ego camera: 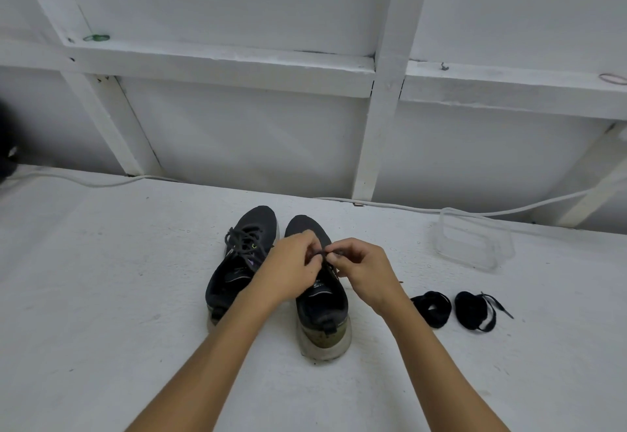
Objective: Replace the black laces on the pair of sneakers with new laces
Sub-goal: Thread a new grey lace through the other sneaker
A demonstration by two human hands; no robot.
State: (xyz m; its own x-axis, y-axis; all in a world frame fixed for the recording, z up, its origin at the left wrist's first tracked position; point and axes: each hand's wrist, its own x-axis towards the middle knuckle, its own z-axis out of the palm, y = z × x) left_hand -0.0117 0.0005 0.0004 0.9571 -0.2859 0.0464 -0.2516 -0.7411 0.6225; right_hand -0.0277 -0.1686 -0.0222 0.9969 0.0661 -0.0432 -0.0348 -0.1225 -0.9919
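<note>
Two dark sneakers stand side by side on the white surface, toes pointing away from me. The left sneaker [242, 262] has its black lace tied in a bow. Over the right sneaker [322, 309], my left hand [291, 267] and my right hand [364, 270] both pinch its black lace [326, 254] above the tongue. My hands hide most of that lace. Two coiled bundles of new black laces [432, 308] [473, 311] lie to the right of the shoes.
A clear plastic container [475, 243] sits at the back right. A white cable [390, 207] runs along the foot of the white framed wall. A dark object [6, 139] shows at the left edge.
</note>
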